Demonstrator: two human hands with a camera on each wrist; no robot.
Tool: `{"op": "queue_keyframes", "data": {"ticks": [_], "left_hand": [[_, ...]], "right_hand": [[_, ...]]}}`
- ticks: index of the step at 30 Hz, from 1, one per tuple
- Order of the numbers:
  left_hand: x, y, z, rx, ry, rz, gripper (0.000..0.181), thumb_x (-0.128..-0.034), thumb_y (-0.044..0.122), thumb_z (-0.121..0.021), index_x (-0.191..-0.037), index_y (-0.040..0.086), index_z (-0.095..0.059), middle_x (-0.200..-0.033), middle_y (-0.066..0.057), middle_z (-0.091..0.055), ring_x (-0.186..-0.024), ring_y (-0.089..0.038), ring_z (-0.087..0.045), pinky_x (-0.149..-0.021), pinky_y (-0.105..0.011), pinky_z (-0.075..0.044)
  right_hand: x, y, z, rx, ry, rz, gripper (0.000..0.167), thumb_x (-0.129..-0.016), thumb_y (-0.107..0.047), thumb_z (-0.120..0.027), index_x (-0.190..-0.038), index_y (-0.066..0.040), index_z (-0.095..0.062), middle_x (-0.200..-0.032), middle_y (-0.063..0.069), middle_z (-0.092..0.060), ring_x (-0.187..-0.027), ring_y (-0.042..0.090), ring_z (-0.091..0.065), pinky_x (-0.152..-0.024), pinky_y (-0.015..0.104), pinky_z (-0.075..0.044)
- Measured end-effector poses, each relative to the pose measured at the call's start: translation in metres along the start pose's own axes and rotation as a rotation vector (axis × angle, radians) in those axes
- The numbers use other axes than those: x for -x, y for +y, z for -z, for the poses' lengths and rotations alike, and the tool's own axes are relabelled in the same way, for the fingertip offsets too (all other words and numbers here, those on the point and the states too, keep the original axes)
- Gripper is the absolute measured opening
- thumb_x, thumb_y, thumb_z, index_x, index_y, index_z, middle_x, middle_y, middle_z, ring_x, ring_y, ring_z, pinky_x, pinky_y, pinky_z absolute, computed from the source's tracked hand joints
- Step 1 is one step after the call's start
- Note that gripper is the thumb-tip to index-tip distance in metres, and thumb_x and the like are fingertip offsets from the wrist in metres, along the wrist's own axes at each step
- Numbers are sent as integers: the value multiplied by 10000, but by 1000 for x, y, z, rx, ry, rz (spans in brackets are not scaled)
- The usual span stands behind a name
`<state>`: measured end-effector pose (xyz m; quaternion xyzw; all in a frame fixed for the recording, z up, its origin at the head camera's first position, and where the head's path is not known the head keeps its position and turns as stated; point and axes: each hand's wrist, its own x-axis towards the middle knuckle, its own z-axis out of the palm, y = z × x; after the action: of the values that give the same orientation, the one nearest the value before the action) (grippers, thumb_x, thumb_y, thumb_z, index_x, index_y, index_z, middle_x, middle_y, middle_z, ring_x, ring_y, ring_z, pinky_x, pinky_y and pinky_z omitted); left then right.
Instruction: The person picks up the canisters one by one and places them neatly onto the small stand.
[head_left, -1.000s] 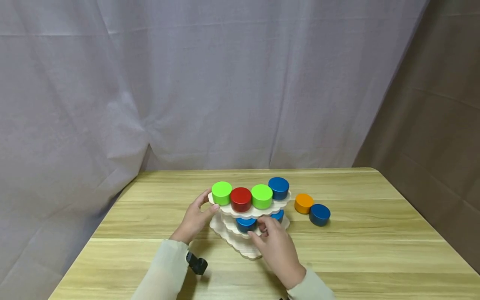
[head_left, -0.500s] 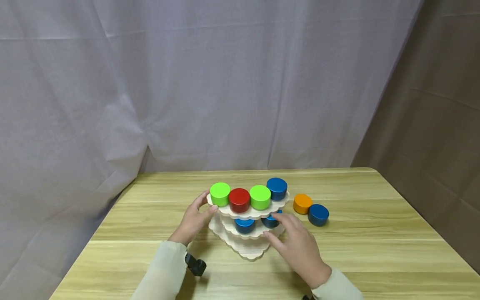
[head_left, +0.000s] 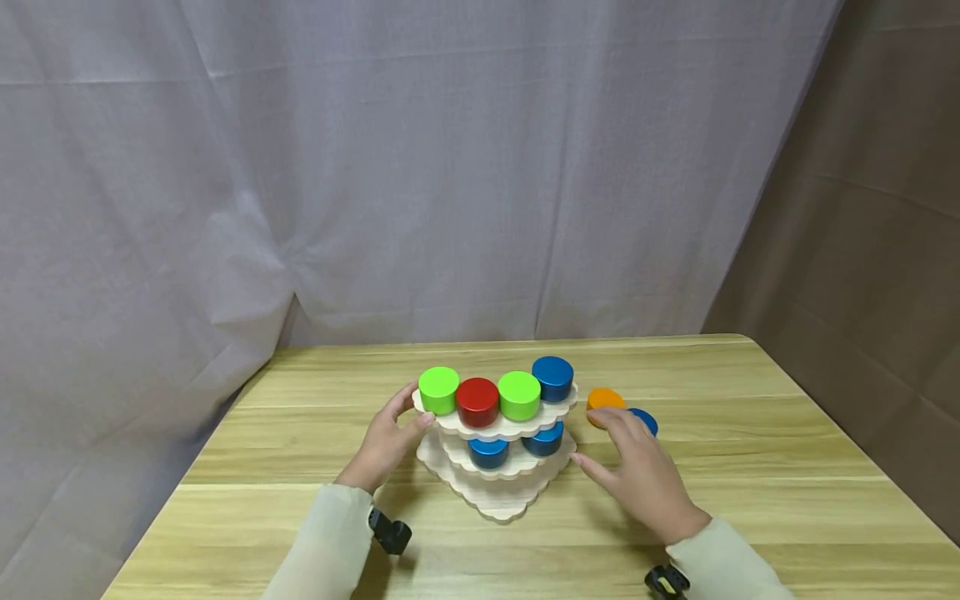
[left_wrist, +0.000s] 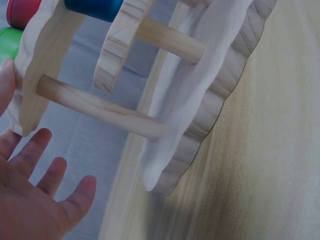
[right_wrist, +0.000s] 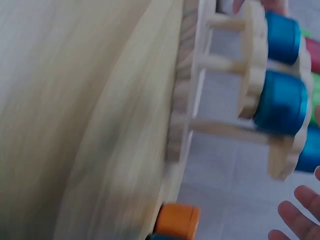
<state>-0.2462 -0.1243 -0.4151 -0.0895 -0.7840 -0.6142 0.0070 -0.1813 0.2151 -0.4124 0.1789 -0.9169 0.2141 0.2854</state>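
Note:
A pale wooden stand with scalloped tiers (head_left: 498,497) stands on the table. My left hand (head_left: 385,440) holds the left edge of its top tier, thumb above; the other fingers spread beside it in the left wrist view. On the top tier sit a left green cylinder (head_left: 438,390), a red cylinder (head_left: 477,402), a second green cylinder (head_left: 519,396) and a blue cylinder (head_left: 552,379). Two blue cylinders (head_left: 488,452) rest on the middle tier. My right hand (head_left: 645,479), fingers apart and holding nothing, hovers near an orange cylinder (head_left: 605,397) and partly covers a loose blue cylinder (head_left: 647,420).
The wood-grain table (head_left: 780,467) extends to both sides of the stand. A grey curtain (head_left: 420,167) hangs behind it, and a brown cloth (head_left: 862,275) hangs at the right. Wooden pegs (left_wrist: 100,107) join the tiers.
My right hand has drawn away from the middle tier and moved right, toward the loose cylinders. The right-hand blue cylinder on that tier now shows uncovered. My left hand keeps its hold.

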Motion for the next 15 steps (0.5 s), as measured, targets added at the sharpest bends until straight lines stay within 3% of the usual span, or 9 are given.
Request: {"op": "queue_keyframes", "data": {"ticks": [15], "left_hand": [[0, 2, -1, 17, -2, -12, 646, -911, 171, -666, -1481, 97, -371, -1362, -232, -482, -1346, -385, -337, -1096, -647, -185]], "right_hand": [[-5, 57, -1, 34, -125, -134, 665, -793, -288, -796, -1304, 20, -501, -1318, 236, -477, -1180, 422, -474, -957, 601, -417]]}}
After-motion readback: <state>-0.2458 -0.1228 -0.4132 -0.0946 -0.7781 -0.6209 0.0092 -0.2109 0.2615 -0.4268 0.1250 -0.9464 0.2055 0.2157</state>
